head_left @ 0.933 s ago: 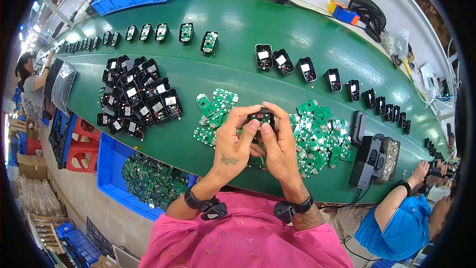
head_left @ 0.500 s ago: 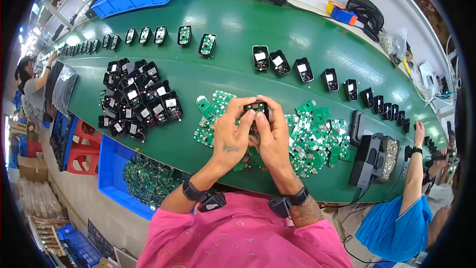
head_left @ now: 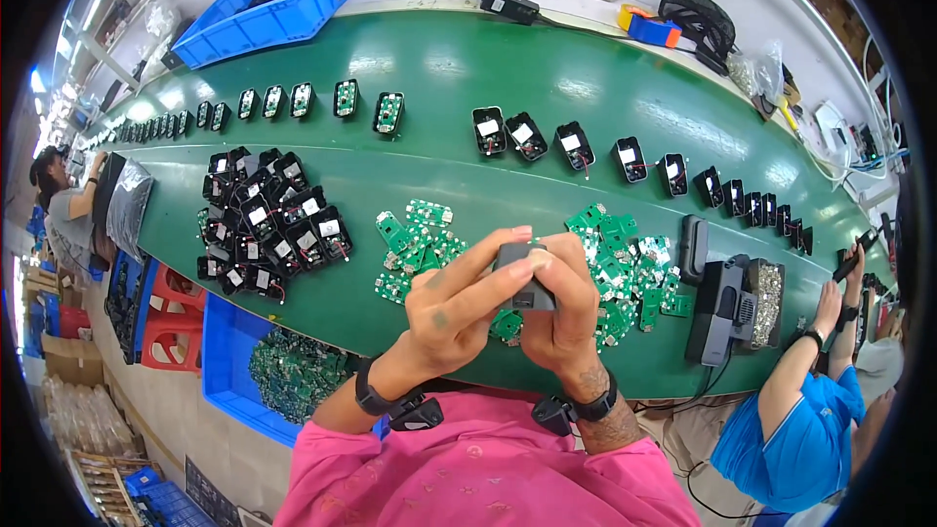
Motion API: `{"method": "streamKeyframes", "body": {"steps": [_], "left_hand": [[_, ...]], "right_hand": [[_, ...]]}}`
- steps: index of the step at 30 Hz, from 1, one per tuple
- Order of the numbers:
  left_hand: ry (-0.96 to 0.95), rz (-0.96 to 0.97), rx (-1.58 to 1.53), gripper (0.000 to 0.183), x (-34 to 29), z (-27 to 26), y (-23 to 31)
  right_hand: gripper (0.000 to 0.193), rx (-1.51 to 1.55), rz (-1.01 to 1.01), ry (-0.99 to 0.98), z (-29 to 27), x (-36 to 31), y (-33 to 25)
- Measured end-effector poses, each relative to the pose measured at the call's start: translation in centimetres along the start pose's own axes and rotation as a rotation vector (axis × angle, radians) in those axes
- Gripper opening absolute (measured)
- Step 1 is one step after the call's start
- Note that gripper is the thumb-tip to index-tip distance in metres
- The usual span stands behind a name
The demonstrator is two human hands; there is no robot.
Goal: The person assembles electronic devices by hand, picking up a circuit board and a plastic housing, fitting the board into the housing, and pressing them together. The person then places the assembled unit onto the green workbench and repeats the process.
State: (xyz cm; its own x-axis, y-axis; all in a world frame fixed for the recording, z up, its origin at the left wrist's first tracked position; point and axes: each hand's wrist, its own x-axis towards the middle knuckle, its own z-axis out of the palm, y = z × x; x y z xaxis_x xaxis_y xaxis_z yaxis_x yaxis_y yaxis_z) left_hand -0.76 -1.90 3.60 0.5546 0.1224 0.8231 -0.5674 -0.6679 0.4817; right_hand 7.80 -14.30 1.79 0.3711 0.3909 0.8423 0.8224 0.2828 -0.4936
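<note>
Both my hands grip one small dark grey plastic housing point(head_left: 534, 297) above the near part of the green bench. My left hand point(head_left: 451, 310) closes on its left side, fingers reaching over the top. From the right, my right hand point(head_left: 566, 304) holds it, with the thumb pressed on its upper face. A smooth outer face of the housing points up, so its inside is hidden. Beneath and around the hands lie green circuit boards, a smaller pile point(head_left: 415, 246) on the left and a larger pile point(head_left: 625, 278) on the right.
A heap of black housings point(head_left: 268, 220) sits at left. Rows of housings, with boards point(head_left: 388, 112) at left and white-labelled point(head_left: 574, 144) at right, line the bench. A blue crate point(head_left: 283, 15) stands behind; a dark grey device point(head_left: 720, 312) and a co-worker in blue point(head_left: 791, 439) are right.
The housing has been turned over between my hands: its inner side with parts showed before, and a plain outer face shows now. My hands have come slightly lower and my view has shifted.
</note>
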Motion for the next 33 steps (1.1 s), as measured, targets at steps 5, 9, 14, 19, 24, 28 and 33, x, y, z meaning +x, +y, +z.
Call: {"method": "streamKeyframes", "body": {"steps": [5,9,14,19,24,28,33], "left_hand": [[0.009,-0.019,0.008,0.046,0.1,0.6,0.6],[-0.011,-0.113,0.016,0.037,-0.2,0.8,-0.6],[0.021,-0.870,-0.248,0.031,3.3,-0.4,-6.3],[0.080,-0.975,-0.183,0.029,2.7,-1.5,-20.1],[-0.173,-0.998,0.263,0.038,3.3,0.5,-22.4],[0.014,-0.535,0.822,0.041,4.2,-2.4,-22.5],[-0.064,-0.951,0.892,0.050,4.3,-4.9,-23.1]], "right_hand": [[0.050,-0.040,0.023,0.046,0.2,-0.6,-0.6],[0.047,-0.015,0.081,0.102,0.6,-0.6,0.1],[0.031,-0.379,0.497,-0.036,-1.4,-0.6,1.0],[0.019,-0.401,0.420,-0.261,-0.4,-2.7,0.4],[0.019,-0.337,0.493,-0.326,0.0,-3.4,-0.4],[0.019,-0.354,0.552,-0.319,-1.2,-3.9,-0.3],[0.018,-0.310,0.584,-0.326,-0.5,-3.5,-0.4]]}}
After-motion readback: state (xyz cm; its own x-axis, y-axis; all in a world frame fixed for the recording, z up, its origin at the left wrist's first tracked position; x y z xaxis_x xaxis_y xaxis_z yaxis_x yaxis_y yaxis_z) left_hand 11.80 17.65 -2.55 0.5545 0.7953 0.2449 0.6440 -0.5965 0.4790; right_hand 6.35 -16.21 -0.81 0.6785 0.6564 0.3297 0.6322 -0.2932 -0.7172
